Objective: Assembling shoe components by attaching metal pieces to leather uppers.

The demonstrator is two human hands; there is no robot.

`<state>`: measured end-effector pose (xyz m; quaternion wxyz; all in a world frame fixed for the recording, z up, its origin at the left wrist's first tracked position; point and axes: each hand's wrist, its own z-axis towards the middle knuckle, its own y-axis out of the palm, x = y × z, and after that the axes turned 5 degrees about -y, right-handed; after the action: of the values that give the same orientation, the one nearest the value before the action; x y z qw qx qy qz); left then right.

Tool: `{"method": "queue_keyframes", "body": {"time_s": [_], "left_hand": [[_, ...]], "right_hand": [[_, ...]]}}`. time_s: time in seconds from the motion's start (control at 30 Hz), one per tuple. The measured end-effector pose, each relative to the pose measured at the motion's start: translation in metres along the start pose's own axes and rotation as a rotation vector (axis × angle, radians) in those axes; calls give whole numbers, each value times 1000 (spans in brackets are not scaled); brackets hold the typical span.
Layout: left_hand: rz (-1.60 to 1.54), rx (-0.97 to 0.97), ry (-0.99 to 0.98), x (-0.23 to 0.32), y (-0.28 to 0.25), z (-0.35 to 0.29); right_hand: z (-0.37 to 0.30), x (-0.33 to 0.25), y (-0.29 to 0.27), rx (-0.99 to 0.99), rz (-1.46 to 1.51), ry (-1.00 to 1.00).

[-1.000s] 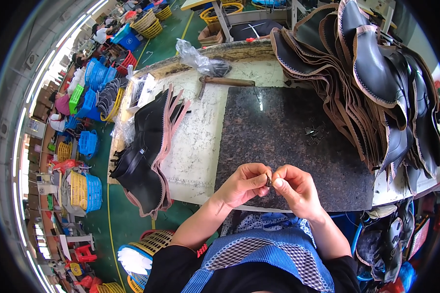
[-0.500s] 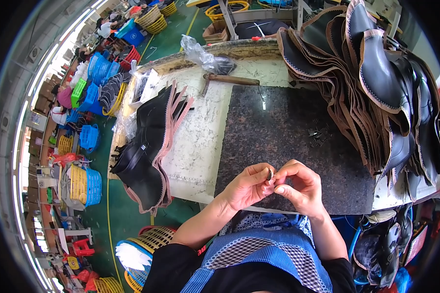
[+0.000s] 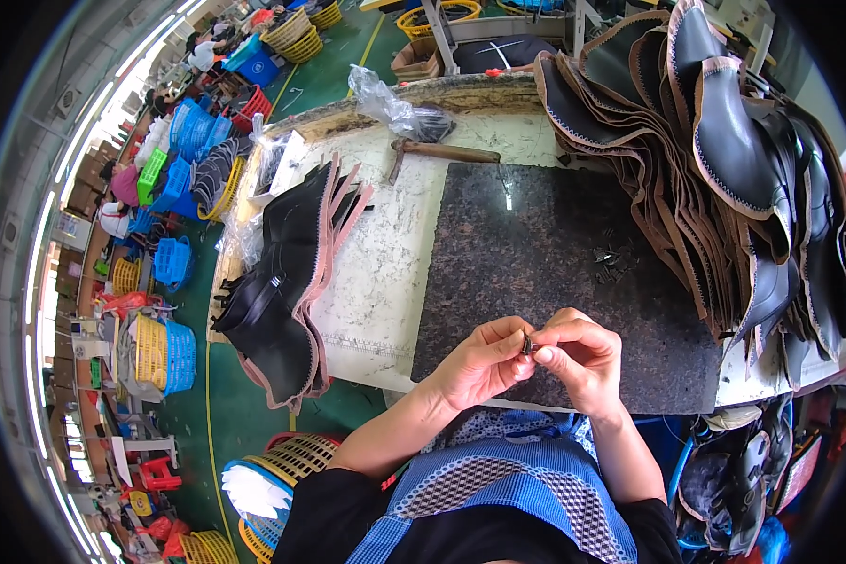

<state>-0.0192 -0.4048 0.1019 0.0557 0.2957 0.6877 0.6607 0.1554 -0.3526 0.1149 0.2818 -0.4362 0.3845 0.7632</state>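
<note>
A speckled dark brown-grey stone slab (image 3: 555,273) lies on a cream-white worktop (image 3: 385,273). Black leather shoe pieces with tan zigzag-stitched edges (image 3: 724,141) are stacked on the right; black leather pieces with dusty pink borders (image 3: 296,273) lie on the left. The small dark metal piece (image 3: 527,345) looks blackish. The apron (image 3: 526,498) is blue with a fine black-and-white check panel. The floor (image 3: 254,404) is green with yellow lines, the baskets (image 3: 164,352) yellow and blue

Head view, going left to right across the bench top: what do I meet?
Black leather stack → bare white bench top → dark granite slab, with left hand and right hand pinching a small dark piece at its near edge → big pile of stitched leather pieces.
</note>
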Motion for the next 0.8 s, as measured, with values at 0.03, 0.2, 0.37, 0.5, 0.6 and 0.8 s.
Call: {"method": "queue_keyframes", "body": {"time_s": [0.03, 0.2, 0.37, 0.5, 0.6, 0.8], "left_hand": [[18, 36, 58, -1, 0, 1], [270, 152, 245, 1, 13, 4], [745, 243, 446, 9, 40, 5], [1655, 6, 662, 33, 41, 9], [1844, -139, 697, 44, 51, 18], [1636, -225, 611, 32, 64, 40]], "right_hand": [[0, 0, 2, 29, 37, 33], [-5, -10, 7, 126, 208, 80], [-11, -16, 7, 182, 69, 185], [-14, -18, -9, 173, 281, 341], [-17, -24, -16, 188, 416, 390], [-27, -18, -28, 129, 829, 330]]}}
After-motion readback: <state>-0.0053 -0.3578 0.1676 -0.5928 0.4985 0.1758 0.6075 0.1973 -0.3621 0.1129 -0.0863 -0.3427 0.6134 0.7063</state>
